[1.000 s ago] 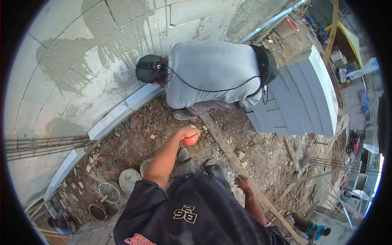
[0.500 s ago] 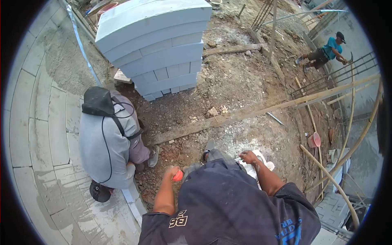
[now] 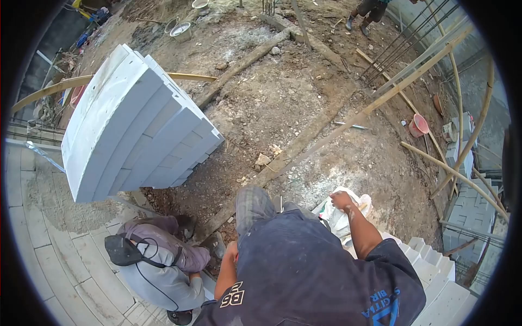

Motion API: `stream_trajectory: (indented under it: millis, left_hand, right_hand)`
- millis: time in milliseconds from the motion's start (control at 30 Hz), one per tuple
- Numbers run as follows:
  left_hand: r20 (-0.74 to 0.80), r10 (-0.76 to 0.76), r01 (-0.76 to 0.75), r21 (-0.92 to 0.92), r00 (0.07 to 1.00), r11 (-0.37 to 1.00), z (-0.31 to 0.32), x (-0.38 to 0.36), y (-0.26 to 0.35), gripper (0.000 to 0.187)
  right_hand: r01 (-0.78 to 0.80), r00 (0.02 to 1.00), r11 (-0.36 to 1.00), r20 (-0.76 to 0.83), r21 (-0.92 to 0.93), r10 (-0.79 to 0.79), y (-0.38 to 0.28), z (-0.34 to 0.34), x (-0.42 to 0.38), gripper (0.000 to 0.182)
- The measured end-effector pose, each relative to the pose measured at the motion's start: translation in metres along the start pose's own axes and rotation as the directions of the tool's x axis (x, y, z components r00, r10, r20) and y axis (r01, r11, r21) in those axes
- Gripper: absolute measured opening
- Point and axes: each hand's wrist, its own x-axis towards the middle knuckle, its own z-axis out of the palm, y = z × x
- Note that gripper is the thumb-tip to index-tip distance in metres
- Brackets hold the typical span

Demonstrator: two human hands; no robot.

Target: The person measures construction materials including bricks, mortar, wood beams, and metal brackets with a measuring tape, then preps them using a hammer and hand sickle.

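1. So the right hand (image 3: pixel 341 200) is on a crumpled white plastic sack (image 3: pixel 352 217). The grip sits at the sack's upper part, fingers bent down over it, with most of the plastic below the hand and some spreading out to either side. Honestly can't tell if the fingers are closed on it or just resting there.
2. Left hand (image 3: pixel 232 251) is low, close to the dark shirt (image 3: pixel 310 271) and one trouser leg. Fingers are mostly hidden, so I can't tell if that grip is open, closed or holding anything. It's well apart from the sack.
3. The sack lies on the dirt ground (image 3: pixel 261 103), just beside the pale powdery patch (image 3: pixel 318 187), with pale blocks (image 3: pixel 435 271) near its lower right.
4. Co-worker in a grey top (image 3: pixel 157 277) is bent over by the block wall (image 3: pixel 65 255), off to the left of the left hand.
5. Big stack of light blocks (image 3: pixel 147 130) stands upper left. A long wooden plank (image 3: pixel 304 144) runs diagonally across the dirt, and a red bucket (image 3: pixel 418 126) is over by the bamboo poles (image 3: pixel 467 155).
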Motion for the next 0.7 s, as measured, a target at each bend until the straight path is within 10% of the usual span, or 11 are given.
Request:
stream_trajectory:
  millis: [233,367,467,533,600,700]
  left_hand:
    - [0.005,-0.215,0.206,-0.302,0.977,0.931,-0.150,0.087,0.161,0.030]
    - [0.030,-0.036,0.041,-0.154,0.999,0.987,-0.212,0.197,0.187,0.026]
    - [-0.055,-0.099,0.062,-0.470,0.994,0.880,-0.261,0.253,0.278,0.023]
    - [-0.175,0.122,-0.163,-0.246,0.977,0.956,-0.295,0.265,0.379,0.027]
    - [-0.144,0.289,-0.313,-0.184,0.946,0.932,-0.314,0.304,0.451,0.030]
    - [-0.046,0.309,-0.304,-0.372,0.950,0.877,-0.324,0.352,0.548,0.031]
  right_hand:
    - [-0.030,0.999,0.989,0.025,0.147,0.027,-0.052,0.043,0.042,0.034]
    - [-0.175,0.984,0.915,0.028,0.363,0.177,-0.073,0.057,0.088,0.026]
    - [-0.222,0.961,0.888,0.243,0.402,0.131,-0.068,0.061,0.163,0.027]
    - [-0.435,0.900,0.855,0.120,0.283,0.419,-0.113,0.074,0.153,0.033]
    - [0.003,0.997,0.986,0.078,-0.166,0.010,-0.224,0.059,0.132,0.037]
    - [0.162,0.975,0.946,-0.191,0.279,-0.111,-0.347,0.039,0.134,0.039]
